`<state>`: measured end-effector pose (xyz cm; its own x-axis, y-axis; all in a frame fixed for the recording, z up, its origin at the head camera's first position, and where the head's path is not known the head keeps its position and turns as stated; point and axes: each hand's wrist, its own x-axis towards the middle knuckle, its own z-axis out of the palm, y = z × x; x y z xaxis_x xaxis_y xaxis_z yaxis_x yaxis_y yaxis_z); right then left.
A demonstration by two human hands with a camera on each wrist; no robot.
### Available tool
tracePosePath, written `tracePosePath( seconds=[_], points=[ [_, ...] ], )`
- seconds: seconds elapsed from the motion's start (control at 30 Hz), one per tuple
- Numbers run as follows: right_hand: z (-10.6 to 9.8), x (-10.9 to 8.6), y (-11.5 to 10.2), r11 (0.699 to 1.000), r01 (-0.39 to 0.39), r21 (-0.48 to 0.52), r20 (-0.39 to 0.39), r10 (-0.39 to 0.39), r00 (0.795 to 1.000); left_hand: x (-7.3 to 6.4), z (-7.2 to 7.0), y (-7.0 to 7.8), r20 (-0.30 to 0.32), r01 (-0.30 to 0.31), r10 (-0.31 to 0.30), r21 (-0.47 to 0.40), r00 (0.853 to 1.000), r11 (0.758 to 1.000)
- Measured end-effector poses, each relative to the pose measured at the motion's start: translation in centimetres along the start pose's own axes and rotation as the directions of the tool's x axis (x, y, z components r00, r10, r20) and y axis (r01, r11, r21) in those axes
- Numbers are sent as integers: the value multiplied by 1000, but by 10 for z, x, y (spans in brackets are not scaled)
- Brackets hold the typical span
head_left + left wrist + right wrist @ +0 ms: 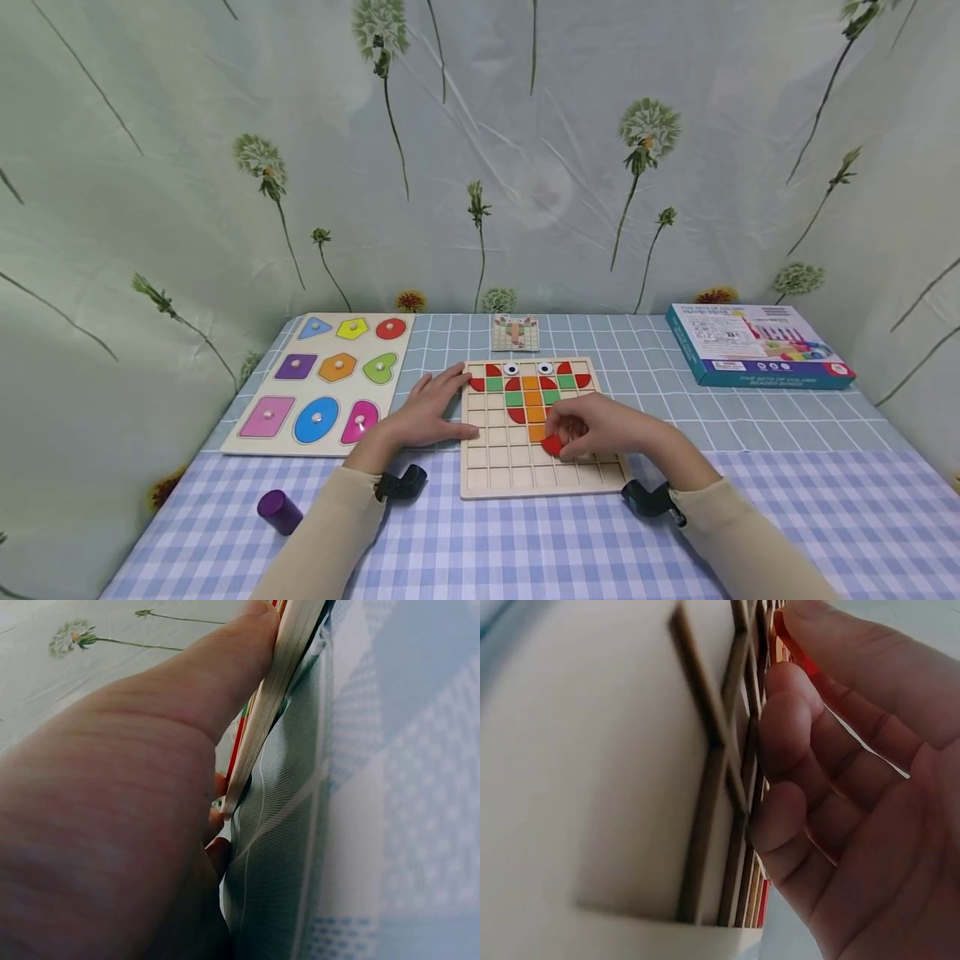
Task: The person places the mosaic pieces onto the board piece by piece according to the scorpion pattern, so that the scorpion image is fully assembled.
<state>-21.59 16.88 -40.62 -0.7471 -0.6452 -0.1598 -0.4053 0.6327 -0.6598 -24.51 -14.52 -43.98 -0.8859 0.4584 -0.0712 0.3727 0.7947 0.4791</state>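
Observation:
A wooden grid board (495, 479) lies on the tablecloth, with red quarter-circle, green square, orange square and eye tiles set in its upper rows. Along its left edge rests my left hand (426, 414), thumb and fingers spread. The left wrist view shows the thumb (217, 675) touching the board's side. My right hand (600, 423) pinches a red quarter-circle tile (552, 446) at the lower end of the column of orange tiles (535, 414). Seen from the right wrist, the other fingers (784, 735) curl close to the grid; whether the tile is seated cannot be seen.
Behind the board lies a small pattern card (515, 343). A knobbed shape puzzle (300, 387) is at the left, with a purple cylinder (280, 512) in front of it. A blue-green box (757, 346) lies at the back right. A flowered curtain (540, 167) hangs behind the table.

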Motion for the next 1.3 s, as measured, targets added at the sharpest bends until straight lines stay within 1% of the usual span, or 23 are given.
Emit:
tracePosePath(
  seconds=[0.23,0.57,0.73,0.93,1.3],
  points=[
    [6,2,-3,998,60,-23,8,-60,998,-1,-1,0,1,-3,3,-5,1000,1000],
    [12,4,-6,998,38,-48,-24,-39,999,-2,-1,1,-1,-12,12,-8,1000,1000],
    [13,5,-5,997,48,-65,-18,-49,999,-1,-1,1,1,-11,11,-1,1000,1000],
    [14,6,-3,997,57,-52,-18,-58,998,-1,-1,0,5,-5,5,7,1000,1000],
    [14,7,-3,998,16,-59,-56,-19,998,-1,0,-1,1,-6,6,-2,1000,1000]
  ],
)
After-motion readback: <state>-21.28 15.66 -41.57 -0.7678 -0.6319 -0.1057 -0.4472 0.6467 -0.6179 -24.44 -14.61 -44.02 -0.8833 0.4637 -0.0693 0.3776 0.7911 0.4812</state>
